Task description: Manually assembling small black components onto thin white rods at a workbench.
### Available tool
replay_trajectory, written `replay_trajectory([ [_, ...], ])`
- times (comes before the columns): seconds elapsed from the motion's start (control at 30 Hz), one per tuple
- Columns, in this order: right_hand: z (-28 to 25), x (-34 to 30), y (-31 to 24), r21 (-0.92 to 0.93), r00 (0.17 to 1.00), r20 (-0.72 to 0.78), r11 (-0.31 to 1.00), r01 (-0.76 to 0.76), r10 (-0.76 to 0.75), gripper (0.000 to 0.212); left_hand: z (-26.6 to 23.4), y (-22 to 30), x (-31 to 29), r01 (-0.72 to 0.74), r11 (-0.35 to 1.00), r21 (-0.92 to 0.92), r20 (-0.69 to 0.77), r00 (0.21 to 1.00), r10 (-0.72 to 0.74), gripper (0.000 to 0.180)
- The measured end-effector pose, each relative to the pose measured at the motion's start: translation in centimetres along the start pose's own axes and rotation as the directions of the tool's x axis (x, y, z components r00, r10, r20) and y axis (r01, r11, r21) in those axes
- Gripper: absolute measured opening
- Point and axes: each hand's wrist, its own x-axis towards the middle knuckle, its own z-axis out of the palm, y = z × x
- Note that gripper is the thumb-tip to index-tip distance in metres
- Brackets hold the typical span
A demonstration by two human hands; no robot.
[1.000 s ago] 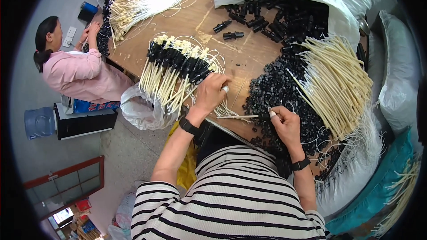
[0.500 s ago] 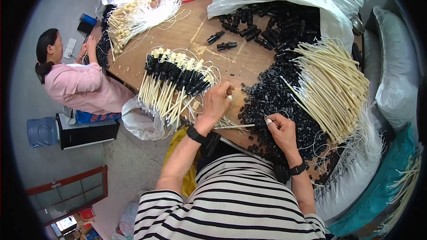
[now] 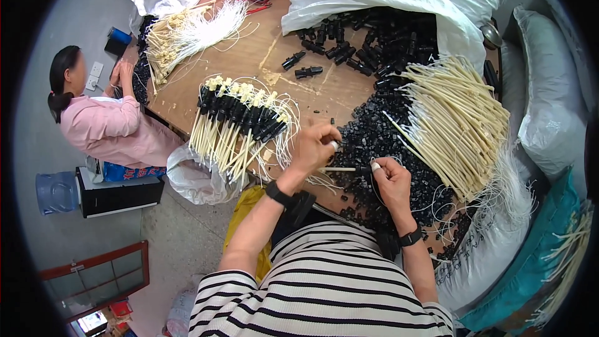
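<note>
Both hands have drawn together: my left hand [image 3: 315, 146] pinches one cream stick [image 3: 337, 169], my right hand [image 3: 392, 178] grips its black cap [image 3: 364, 168]. Black caps [image 3: 399, 143] crowd beyond my right; bare table [image 3: 312, 93] lies ahead, its edge just below my wrists. One capped bundle [image 3: 240, 125] sits left.

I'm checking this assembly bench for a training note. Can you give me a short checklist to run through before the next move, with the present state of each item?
1. Left hand grips the cream stick: ok.
2. Right hand meets the stick's tip: ok.
3. Black cap seated on the tip: cannot tell, fingers hide it.
4. Loose black caps close to the right hand: ok.
5. Unfinished cream sticks within reach: ok.
6. Finished bundle lies apart from both hands: ok.
</note>
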Motion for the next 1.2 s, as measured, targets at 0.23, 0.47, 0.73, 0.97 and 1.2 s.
replay_trajectory([
  [0.23, 2.0, 0.1, -0.6, -0.472, 0.795, -0.138, 0.745, 0.471, -0.59, 0.009, 3.7, 3.0, -2.0, 0.091, 0.973, -0.211, 0.048, 0.995, -0.083, 0.017],
  [0.47, 0.7, -0.9, -1.5, -0.186, 0.93, -0.017, 0.915, 0.359, -0.368, 0.014, 2.8, 2.6, -2.0, -0.182, 0.983, -0.001, -0.094, 0.979, 0.181, 0.016],
  [0.73, 0.7, -1.3, -2.1, -0.344, 0.931, -0.107, 0.892, 0.294, -0.348, 0.02, 3.0, 3.4, -2.1, -0.305, 0.943, 0.134, -0.155, 0.933, 0.323, 0.012],
  [0.97, 0.5, -1.5, -2.7, -0.546, 0.914, -0.159, 0.805, 0.234, -0.373, 0.022, 3.4, 3.7, -2.0, -0.448, 0.851, 0.273, -0.17, 0.848, 0.501, 0.014],
  [1.2, -1.2, -1.2, -3.2, -0.391, 0.96, -0.162, 0.908, 0.149, -0.227, 0.017, 3.5, 3.8, -2.0, -0.507, 0.81, 0.294, -0.085, 0.831, 0.55, 0.012],
])
